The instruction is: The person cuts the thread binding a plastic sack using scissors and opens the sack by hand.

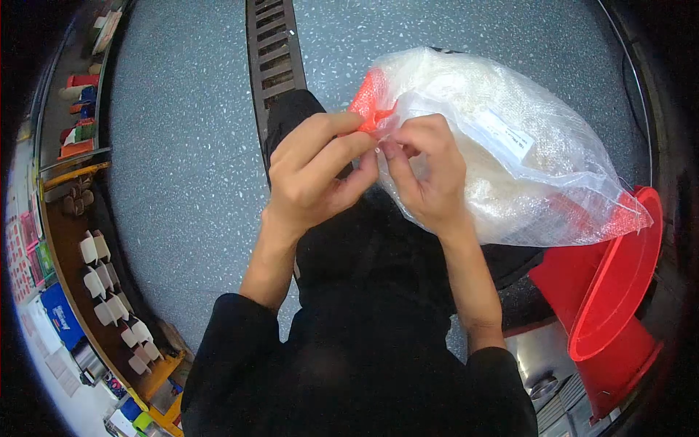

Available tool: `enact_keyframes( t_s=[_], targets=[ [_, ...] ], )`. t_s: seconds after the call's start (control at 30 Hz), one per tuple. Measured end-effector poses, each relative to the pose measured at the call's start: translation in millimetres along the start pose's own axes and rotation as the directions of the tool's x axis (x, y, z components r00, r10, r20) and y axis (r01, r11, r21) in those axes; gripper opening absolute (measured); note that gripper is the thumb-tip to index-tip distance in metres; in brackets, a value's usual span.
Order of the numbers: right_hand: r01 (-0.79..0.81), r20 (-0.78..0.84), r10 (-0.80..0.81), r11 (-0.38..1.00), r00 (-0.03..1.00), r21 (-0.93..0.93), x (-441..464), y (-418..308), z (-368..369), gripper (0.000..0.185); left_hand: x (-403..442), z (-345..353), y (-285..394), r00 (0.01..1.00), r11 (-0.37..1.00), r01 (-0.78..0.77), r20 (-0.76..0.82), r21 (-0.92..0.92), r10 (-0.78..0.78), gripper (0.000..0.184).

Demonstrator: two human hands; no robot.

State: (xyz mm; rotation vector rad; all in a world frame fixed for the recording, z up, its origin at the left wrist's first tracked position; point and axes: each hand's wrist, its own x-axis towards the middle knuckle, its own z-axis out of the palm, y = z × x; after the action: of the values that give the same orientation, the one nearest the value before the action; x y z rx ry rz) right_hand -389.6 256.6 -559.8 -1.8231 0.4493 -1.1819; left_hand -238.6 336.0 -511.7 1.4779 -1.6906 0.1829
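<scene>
A big white woven sack (539,138) with red corners lies on its side on the floor, bulging with pale contents. A white printed label (505,135) shows on its upper face. At the sack's near left end, my left hand (320,164) pinches the gathered red and white edge between thumb and fingers. My right hand (429,167) sits just beside it, thumb and forefinger closed on the same edge. The two sets of fingertips almost meet. Whatever thread or fold lies between them is too small to make out.
Red buckets or tubs (615,284) lie tipped at the right, against the sack's far corner. A slotted drain grate (277,54) runs through the speckled grey floor (189,146). Shelving (76,255) with white containers and shoes lines the left side.
</scene>
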Motion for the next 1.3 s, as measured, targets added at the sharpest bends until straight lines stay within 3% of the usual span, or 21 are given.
enact_keyframes(
  t_s=[0.3, 0.6, 0.8, 0.9, 1.3],
  targets=[
    [0.083, 0.061, -0.078, 0.993, 0.995, -0.082, 0.8, 4.3, -1.8, 0.026, 4.2, -4.9, 1.7, 0.997, 0.992, -0.010, 0.075, -0.126, 0.020, 0.021],
    [0.058, 0.058, -0.056, 0.998, 0.997, -0.036, 2.4, 2.7, -4.0, 0.022, -5.1, 0.4, -6.4, 0.994, 0.972, 0.101, -0.018, -0.214, -0.107, 0.025],
    [0.041, 0.039, -0.040, 0.999, 0.998, -0.011, 0.8, 2.7, -1.5, 0.024, -2.2, -3.3, -4.1, 0.997, 1.000, 0.001, 0.080, -0.019, 0.001, 0.024],
    [0.026, 0.031, -0.026, 1.000, 0.999, -0.009, 0.7, 2.6, -0.7, 0.026, -4.9, -0.3, -6.3, 0.999, 1.000, -0.010, 0.039, 0.007, 0.010, 0.026],
    [0.056, 0.077, -0.050, 0.996, 0.996, -0.071, 1.2, 2.2, -1.1, 0.023, -0.1, -1.1, 0.7, 0.997, 0.989, 0.049, 0.061, -0.139, -0.041, 0.019]
  ],
)
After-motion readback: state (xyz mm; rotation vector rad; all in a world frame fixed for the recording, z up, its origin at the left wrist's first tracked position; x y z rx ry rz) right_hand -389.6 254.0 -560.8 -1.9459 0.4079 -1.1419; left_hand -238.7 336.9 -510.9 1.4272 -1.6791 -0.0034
